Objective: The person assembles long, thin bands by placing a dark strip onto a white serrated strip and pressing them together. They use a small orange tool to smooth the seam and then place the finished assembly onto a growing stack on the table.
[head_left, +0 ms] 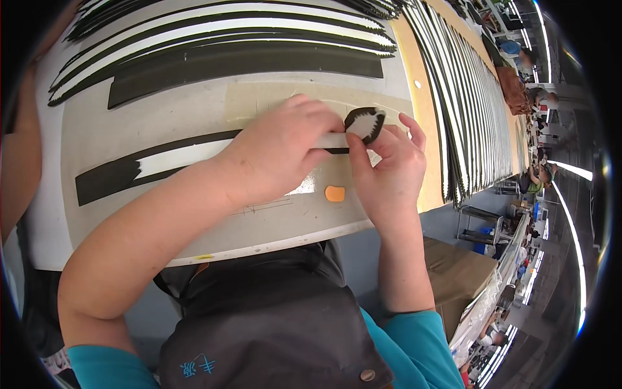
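A black-and-white strip (181, 155) lies lengthwise on the counter (149, 236), its black left end flat and its right end (365, 124) curled up off the surface. The right hand (393, 159) pinches this raised end, the thumb on its near side and the other fingers partly hidden behind it. The left hand (285, 142) arches over the strip just to the left of the curl; its thumb and forefinger lie at opposite edges of the white band, though whether they grip or merely press cannot be told. The left hand and wrist hide the strip's middle. An orange piece (335, 193) rests just below the strip, near the right thumb. Beyond the hands lie a plain black strip (246, 68) and a row of striped strips (220, 29); to the right, a second group of striped strips (470, 104) overlaps closely.
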`<state>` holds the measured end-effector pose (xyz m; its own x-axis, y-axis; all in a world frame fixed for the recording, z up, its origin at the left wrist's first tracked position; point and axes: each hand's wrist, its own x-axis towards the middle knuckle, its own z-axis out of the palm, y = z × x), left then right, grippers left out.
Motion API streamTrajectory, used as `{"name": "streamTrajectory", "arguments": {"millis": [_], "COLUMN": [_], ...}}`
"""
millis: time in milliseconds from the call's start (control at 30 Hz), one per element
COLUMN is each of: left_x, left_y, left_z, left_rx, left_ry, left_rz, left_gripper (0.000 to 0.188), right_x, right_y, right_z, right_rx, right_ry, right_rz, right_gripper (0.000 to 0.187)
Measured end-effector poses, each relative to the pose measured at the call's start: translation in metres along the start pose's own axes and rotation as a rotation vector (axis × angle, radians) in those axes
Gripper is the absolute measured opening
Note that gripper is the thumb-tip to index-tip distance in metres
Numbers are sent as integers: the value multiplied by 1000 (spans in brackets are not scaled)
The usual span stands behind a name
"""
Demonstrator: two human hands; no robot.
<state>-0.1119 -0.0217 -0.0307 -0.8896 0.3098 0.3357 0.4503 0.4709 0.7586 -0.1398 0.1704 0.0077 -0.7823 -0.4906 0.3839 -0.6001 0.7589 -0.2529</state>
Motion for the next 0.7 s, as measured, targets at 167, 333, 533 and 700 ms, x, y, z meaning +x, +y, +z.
{"name": "streamTrajectory", "arguments": {"millis": [167,333,533,700], "left_x": [4,5,5,2], "left_y": [7,-2,1,7], "left_z": [-12,-8,-13,-15], "left_rx": [-337,-402,-245,-196], "left_ry": [42,82,14,6], "left_rz": [-161,-177,-204,-230], "left_gripper": [45,37,25,27], "right_x": [1,-14,-35,-29], "right_y": [-7,1,27,33], "right_z": [-7,-16,-11,-9], "right_rx": [-49,2,247,332], "right_ry": [-56,-143,-185,-147], "right_rz": [-114,-141,-39,-85], "right_gripper": [16,37,51,51]}}
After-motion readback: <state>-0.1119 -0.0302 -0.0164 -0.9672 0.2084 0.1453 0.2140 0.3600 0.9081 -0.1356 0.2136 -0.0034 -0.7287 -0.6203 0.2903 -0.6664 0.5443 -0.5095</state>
